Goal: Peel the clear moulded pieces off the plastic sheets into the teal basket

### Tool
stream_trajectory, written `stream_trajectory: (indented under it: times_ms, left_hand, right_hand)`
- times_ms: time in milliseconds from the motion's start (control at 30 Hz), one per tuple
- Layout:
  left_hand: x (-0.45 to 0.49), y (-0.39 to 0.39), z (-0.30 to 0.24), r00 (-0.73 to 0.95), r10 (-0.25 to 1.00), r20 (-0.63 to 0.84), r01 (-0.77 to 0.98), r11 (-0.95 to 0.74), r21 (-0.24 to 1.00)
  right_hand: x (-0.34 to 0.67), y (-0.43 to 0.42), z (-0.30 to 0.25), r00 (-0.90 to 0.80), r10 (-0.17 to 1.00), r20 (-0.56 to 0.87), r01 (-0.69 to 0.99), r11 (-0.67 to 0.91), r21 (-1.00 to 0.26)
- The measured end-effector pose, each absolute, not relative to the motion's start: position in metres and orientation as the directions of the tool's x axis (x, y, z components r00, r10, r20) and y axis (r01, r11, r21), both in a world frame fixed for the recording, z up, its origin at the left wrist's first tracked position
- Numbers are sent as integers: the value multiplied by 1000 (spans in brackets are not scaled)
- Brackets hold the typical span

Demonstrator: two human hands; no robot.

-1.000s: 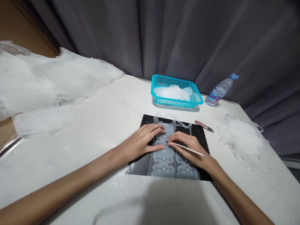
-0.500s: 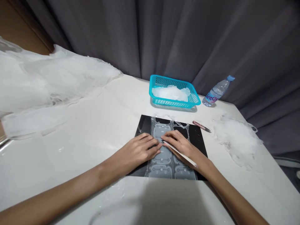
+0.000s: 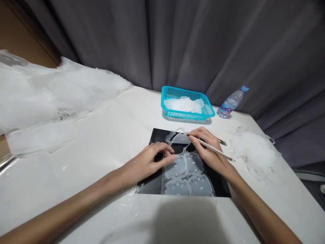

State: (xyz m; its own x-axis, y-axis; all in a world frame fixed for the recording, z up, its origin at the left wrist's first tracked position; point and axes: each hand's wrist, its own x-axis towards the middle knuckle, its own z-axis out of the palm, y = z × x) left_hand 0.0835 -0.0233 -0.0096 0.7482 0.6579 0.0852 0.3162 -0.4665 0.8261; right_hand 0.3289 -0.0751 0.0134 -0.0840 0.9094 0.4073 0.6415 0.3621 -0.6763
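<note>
Translucent moulded sheet (image 3: 186, 173) lies on black mat (image 3: 221, 184), near middle of the counter (image 3: 101, 142); left hand (image 3: 149, 161) presses its left edge, fingers loosely spread, gripping nothing; right hand (image 3: 210, 152) at the sheet's far end, fingers clasped round thin white stick (image 3: 217, 149), tips touching the sheet; teal basket (image 3: 164, 106) of clear scraps behind; water bottle (image 3: 231, 103) right of it; scrap heap (image 3: 254, 152) far right.

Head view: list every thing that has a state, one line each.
Clear sheet: lying on black mat.
Left hand: open, fingers pressing the sheet.
Right hand: shut on thin stick, tip at the sheet's far end.
Teal basket: holding translucent pieces.
Water bottle: capped, standing.
</note>
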Motion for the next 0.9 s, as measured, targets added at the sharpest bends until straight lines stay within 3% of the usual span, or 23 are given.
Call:
stream_trajectory:
  times_ms: [67,200,367,500,567,733,900]
  left_hand:
    - [88,-19,-9,664,746,-46,289,-200,936]
    - [95,-16,-16,725,677,-131,151,29,988]
    - [93,-20,-19,728,670,-146,83,125,989]
    - [93,-20,-19,707,699,-103,121,24,992]
    - [94,-20,-21,701,710,-65,161,-69,984]
    - [91,-26,-19,700,714,18,340,-355,871]
    - [91,-35,-19,741,651,162,354,-585,729]
  right_hand:
    - [314,-96,20,-107,925,364,576,356,-736]
    - [305,-114,28,-340,919,201,432,343,-834]
    - [323,-93,23,-136,934,329,546,348,-762]
    - [321,-70,7,-198,922,332,635,378,-674]
    - [313,-64,0,-256,936,243,609,352,-711]
    - [301,-60,1,-183,979,91,471,169,-866]
    - [304,-54,7,-260,965,17,485,146,-862]
